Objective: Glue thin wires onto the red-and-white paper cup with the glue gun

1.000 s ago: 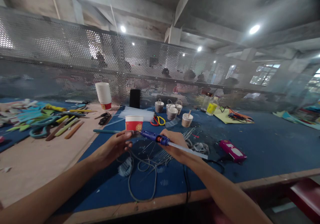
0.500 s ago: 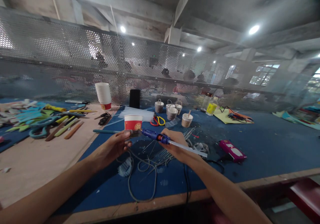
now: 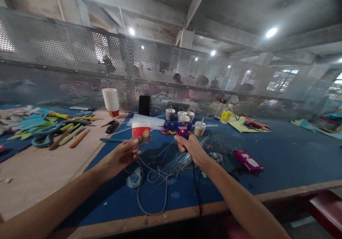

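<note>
A red and white paper cup is held upright by its lower part in my left hand, with thumb and fingers closed on it. Grey cord wraps the cup's bottom, and its loose end loops over the blue mat. My right hand grips the handle of a blue glue gun, whose nozzle points left toward the cup without touching it. A clear glue stick sticks out of the gun's back, and a red light glows on its side.
Small cord-wrapped cups with handles stand behind the gun. A stack of paper cups, a black phone and scissors lie left. On the right are a magenta box and a yellow-labelled bottle.
My right hand has drawn the glue gun up and right, away from the cup's base, and turned it level. The cup in my left hand has shifted slightly.
</note>
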Motion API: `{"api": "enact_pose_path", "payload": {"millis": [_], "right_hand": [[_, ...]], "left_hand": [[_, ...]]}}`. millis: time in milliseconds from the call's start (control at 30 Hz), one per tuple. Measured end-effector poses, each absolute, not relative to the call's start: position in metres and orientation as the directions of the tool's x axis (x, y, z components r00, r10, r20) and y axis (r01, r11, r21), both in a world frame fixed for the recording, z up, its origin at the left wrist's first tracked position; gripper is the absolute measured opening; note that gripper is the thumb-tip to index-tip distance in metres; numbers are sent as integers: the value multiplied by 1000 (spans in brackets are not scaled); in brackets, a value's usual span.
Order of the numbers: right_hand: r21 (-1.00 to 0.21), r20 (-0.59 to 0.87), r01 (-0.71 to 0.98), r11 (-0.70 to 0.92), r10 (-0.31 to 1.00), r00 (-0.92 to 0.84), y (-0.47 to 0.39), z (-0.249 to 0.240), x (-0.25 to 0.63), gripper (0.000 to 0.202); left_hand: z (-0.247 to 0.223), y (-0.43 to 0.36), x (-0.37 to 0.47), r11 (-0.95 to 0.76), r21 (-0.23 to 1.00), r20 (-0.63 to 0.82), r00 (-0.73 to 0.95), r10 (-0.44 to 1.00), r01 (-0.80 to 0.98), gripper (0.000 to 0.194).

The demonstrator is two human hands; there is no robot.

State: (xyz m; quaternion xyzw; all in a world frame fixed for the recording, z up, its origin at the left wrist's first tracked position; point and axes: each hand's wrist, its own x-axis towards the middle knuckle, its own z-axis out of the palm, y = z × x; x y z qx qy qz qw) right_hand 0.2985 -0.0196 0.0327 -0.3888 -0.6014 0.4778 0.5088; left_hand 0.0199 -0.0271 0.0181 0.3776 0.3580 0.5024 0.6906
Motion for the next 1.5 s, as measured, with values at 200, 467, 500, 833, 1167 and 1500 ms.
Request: {"api": "enact_pose_path", "payload": {"millis": [200, 467, 500, 833, 1167, 1500], "right_hand": [[-995, 50, -93, 44, 997, -59, 0, 19, 306, 29], [-951, -43, 302, -63, 997, 70, 17, 0, 318, 36], [-946, -52, 316, -71, 996, 66, 17, 0, 318, 35], [-853, 37, 521, -20, 994, 98, 18, 3, 324, 61], [-633, 86, 774, 16, 995, 49, 21, 0, 325, 62], [-519, 172, 852, 66, 985, 28, 20, -2, 322, 62]], "left_hand": [[18, -26, 20, 185, 904, -112, 206, 972, -385, 27], [16, -26, 20, 166, 917, -94, 210, 973, -362, 37], [16, -27, 20, 166, 917, -92, 214, 972, -363, 36], [18, -28, 20, 174, 913, -91, 233, 968, -368, 35], [21, -31, 22, 159, 928, -89, 213, 973, -336, 33], [20, -31, 23, 173, 922, -104, 207, 973, -347, 32]]}}
